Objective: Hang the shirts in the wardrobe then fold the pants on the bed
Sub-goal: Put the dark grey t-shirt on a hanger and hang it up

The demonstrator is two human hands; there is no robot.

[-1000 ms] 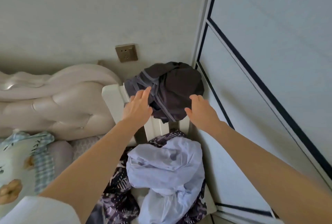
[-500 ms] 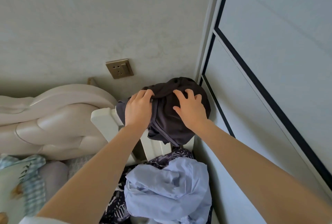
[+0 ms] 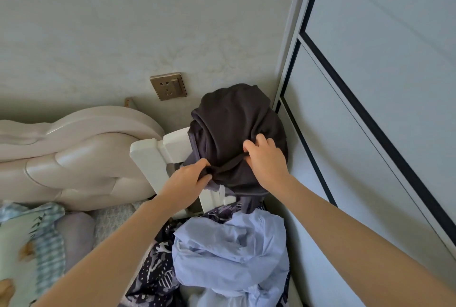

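Observation:
A dark grey garment [image 3: 234, 119] is bunched over the top of a white chair back [image 3: 158, 151] in the corner beside the wardrobe. My left hand [image 3: 187, 181] grips a fold at the garment's lower left edge. My right hand [image 3: 265, 158] clutches the fabric on its right side, fingers dug in. Below them, on the chair seat, lies a crumpled light blue shirt [image 3: 229, 255] on top of a dark patterned garment [image 3: 155, 274].
The wardrobe's pale sliding door [image 3: 370, 134] with black trim fills the right side, shut. A cream padded headboard [image 3: 74, 156] and the bed with a patterned pillow [image 3: 27, 245] lie to the left. A brass wall socket [image 3: 168, 86] sits above the chair.
Both hands reached forward from open and apart to land on the dark garment, then closed on its fabric. The left hand slid down to the garment's lower edge.

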